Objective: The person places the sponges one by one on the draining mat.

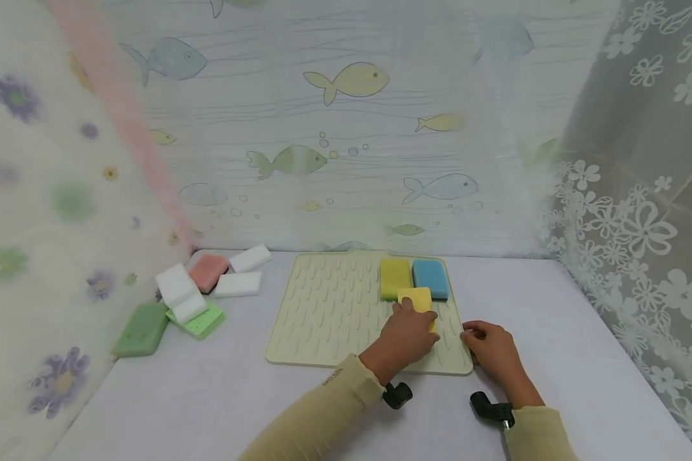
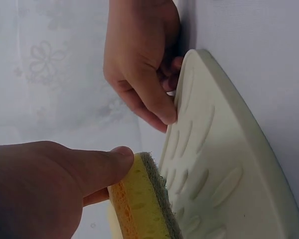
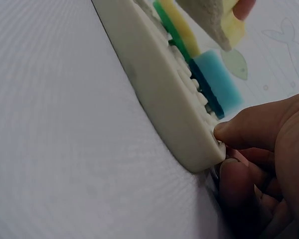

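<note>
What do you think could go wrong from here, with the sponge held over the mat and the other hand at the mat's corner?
1. The left hand pinches the yellow sponge by one end, tilted above the drying mat; it could slip or land askew.
2. It hangs close to the yellow-green sponge and blue sponge, and may nudge them.
3. The right hand grips the mat's corner; a tug could shift the mat and the sponges on it.

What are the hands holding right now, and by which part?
Left hand grips the yellow sponge by its near end. Right hand pinches the ridged mat at its near right corner.
</note>
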`<action>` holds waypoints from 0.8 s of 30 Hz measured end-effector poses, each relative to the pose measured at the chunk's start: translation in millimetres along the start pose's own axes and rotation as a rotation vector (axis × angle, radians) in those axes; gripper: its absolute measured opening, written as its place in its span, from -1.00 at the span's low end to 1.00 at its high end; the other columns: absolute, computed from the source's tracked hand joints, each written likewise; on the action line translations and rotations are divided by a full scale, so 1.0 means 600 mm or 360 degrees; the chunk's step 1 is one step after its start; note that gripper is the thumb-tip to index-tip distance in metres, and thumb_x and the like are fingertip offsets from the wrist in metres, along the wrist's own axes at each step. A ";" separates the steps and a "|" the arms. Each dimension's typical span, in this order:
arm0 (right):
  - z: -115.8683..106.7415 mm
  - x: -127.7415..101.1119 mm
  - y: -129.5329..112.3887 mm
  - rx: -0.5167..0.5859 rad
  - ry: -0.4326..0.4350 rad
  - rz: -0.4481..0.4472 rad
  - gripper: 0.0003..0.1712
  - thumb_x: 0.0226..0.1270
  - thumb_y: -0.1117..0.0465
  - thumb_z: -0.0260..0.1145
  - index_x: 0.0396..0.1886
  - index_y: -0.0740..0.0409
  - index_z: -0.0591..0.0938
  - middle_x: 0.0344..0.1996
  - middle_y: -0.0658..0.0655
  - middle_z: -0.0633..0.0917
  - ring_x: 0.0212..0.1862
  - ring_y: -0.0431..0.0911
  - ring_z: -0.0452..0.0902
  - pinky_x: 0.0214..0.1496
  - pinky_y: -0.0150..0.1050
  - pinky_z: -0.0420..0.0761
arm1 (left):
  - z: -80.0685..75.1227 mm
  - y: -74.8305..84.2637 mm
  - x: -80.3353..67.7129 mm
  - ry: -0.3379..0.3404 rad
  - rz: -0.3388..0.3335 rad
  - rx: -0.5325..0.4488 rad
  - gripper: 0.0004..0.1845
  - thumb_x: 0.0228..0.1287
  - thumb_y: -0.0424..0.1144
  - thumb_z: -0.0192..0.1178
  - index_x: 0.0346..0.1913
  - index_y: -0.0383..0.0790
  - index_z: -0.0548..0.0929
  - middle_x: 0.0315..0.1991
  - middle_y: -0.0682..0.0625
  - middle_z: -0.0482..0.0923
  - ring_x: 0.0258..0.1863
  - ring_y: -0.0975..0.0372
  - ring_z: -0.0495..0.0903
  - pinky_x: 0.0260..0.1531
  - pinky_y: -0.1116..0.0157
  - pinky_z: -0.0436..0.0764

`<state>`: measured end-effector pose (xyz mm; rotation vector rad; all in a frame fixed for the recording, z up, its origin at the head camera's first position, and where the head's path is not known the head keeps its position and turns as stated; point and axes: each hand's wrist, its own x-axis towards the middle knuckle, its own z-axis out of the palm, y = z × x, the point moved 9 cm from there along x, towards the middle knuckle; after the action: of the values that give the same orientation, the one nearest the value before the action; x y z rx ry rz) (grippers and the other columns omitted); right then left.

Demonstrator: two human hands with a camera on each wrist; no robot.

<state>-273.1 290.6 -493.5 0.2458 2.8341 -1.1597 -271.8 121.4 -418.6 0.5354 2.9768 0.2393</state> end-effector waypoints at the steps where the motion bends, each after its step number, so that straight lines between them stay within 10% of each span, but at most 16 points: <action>1: 0.000 0.000 0.000 -0.0002 0.0001 -0.0002 -0.54 0.36 0.10 0.22 0.16 0.25 0.57 -0.24 0.17 0.66 -0.36 -0.10 0.49 -0.45 -0.29 0.49 | 0.002 0.003 0.001 -0.0004 -0.0005 -0.0008 -0.57 0.33 0.11 0.15 0.24 0.24 0.54 0.12 -0.14 0.43 0.03 0.03 0.44 -0.37 0.34 0.57; 24: -0.006 -0.003 -0.006 -0.0019 0.0022 -0.0062 -0.55 0.35 0.11 0.21 0.13 0.27 0.59 -0.22 0.20 0.70 -0.34 -0.09 0.52 -0.41 -0.30 0.47 | 0.024 0.068 0.020 -0.0042 0.0097 0.0329 -0.63 0.33 0.18 0.12 0.16 0.30 0.58 -0.02 0.02 0.57 -0.10 0.14 0.44 -0.29 0.38 0.52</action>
<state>-271.7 290.5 -488.3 0.1996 2.8692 -1.1525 -267.1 165.4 -426.3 0.6455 2.9802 -0.0715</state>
